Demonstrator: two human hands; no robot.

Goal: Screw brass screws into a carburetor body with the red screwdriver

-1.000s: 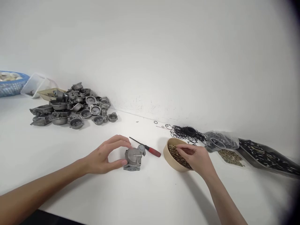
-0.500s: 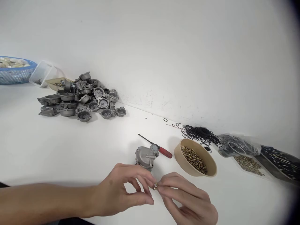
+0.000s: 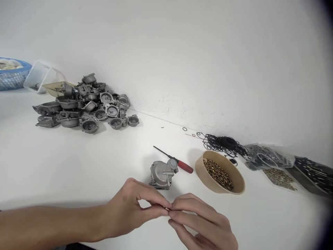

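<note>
My left hand (image 3: 132, 210) and my right hand (image 3: 201, 222) meet fingertip to fingertip near the table's front edge, pinching a tiny brass screw (image 3: 166, 208) between them. Just behind the fingers a grey cast metal housing (image 3: 161, 172) rests on the white table, untouched. A red-handled screwdriver (image 3: 177, 161) lies behind the housing. To the right stands a tan bowl (image 3: 205, 177) filled with brass screws.
A heap of grey metal castings (image 3: 85, 107) sits at the back left, with a clear plastic tub (image 3: 39, 78) and a blue basket (image 3: 11, 76) beyond it. Black O-rings (image 3: 225, 144) and plastic bags of small parts (image 3: 281, 166) lie along the wall at right.
My right hand left the bowl with a screw and came forward. My left hand let go of the housing and joined it; both now pinch the screw more tightly.
</note>
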